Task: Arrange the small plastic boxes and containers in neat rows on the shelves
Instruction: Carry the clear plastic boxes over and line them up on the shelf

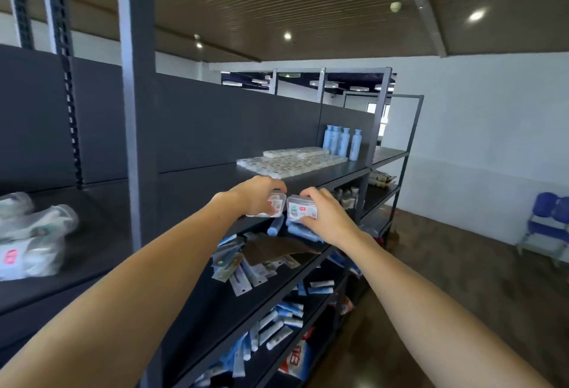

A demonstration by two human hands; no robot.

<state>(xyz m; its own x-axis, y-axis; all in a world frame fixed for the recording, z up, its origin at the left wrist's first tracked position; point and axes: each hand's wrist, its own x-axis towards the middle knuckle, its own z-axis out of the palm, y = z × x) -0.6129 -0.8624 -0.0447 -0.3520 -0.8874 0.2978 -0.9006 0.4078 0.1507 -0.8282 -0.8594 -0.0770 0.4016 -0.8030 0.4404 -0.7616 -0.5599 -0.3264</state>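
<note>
A dark metal shelf unit (197, 147) stands in a room with white walls, a slatted ceiling and a brown floor; blue chairs (551, 224) wait by the far wall. On the top shelf (215, 175), toward its far end, small plastic boxes (289, 161) lie flat in neat rows, and just behind them stand light blue bottles (341, 141). At the left end of this shelf lie clear plastic bags (30, 233).

Both arms reach to the front edge of the top shelf. The left hand (257, 197) grips one small box (276, 204) with curled fingers, and the right hand (320, 212) holds a second box (301, 209) — the two boxes are just beside each other, at the shelf's front edge.

The lower shelves carry loose tubes (277, 329) and flat packets (243, 270) in disorder. Their labels are too blurred to read, and the hands hide much of both boxes.
</note>
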